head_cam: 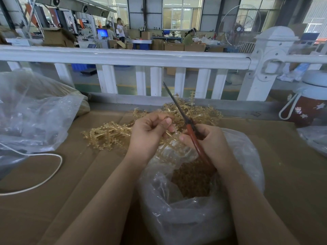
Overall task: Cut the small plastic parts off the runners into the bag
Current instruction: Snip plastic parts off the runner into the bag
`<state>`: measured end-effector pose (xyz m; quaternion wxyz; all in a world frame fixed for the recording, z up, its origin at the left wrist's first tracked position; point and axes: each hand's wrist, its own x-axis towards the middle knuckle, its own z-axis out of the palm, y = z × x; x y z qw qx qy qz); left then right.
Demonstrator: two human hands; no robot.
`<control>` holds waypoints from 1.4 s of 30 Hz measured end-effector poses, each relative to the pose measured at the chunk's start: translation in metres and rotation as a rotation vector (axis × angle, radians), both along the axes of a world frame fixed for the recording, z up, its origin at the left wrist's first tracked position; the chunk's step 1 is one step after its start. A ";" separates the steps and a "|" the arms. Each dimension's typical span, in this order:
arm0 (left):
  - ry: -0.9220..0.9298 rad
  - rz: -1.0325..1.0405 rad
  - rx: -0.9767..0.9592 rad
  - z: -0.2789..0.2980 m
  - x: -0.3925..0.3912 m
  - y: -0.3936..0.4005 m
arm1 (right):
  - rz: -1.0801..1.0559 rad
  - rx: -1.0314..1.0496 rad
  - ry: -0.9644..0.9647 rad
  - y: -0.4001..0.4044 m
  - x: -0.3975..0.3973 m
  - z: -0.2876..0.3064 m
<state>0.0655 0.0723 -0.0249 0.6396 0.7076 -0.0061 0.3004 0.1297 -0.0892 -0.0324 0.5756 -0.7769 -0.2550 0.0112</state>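
A translucent amber runner (pixel 172 138) is held between the two hands, directly above the open mouth of the clear plastic bag (pixel 194 214) that stands on the counter (pixel 292 183) in front of the person. Inside the bag lies a heap of small amber parts (pixel 192 181). The left hand (pixel 150 131) has its grip clamped on the runner, fingers curled in and thumb pressed over the top of it. The right hand (pixel 208 140) has its grip closed round the red handles of a pair of scissors (pixel 185 121); its thumb also reaches across toward the runner, though whether it touches the plastic is hard to tell. The scissors' dark blades point up and away to the left, together and clear of the runner.

Behind the hands, a loose pile of uncut amber runners (pixel 113 133) spreads over the counter, which is covered in brown cardboard. To the left sits a large crumpled clear bag (pixel 35 112), with a white cord (pixel 44 181) looping over the cardboard in front of it. At the far right stands a red-and-white bottle (pixel 307 103) with a white carry loop. A white railing (pixel 123 57) runs along the back edge of the counter, and beyond it lies a workshop floor with cardboard boxes (pixel 58 38) and a standing fan (pixel 238 29).
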 end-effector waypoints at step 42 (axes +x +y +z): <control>0.252 -0.517 -0.440 0.003 0.000 -0.003 | 0.002 0.496 0.247 -0.005 -0.003 0.009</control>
